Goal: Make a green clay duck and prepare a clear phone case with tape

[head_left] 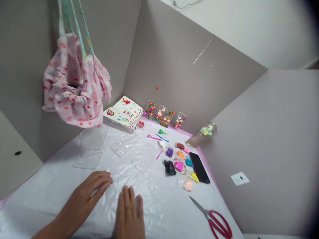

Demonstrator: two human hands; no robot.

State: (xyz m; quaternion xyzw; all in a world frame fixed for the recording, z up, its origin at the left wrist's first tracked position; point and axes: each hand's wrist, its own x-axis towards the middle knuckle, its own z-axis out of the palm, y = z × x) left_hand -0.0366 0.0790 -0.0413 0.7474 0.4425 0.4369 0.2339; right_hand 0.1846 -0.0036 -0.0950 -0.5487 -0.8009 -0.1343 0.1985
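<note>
On the near edge of the white plastic sheet (154,202), left hand (87,196) lay flat, fingers spread, holding nothing. Right hand (129,212) lay flat beside it, fingers together, also empty. Clear phone case (144,157) sat ahead, slightly right, long axis running away, nearer the right hand. Red scissors (214,220) lay far right.

The head camera looks forward and down from close above the table (62,196), facing a partitioned corner.
</note>
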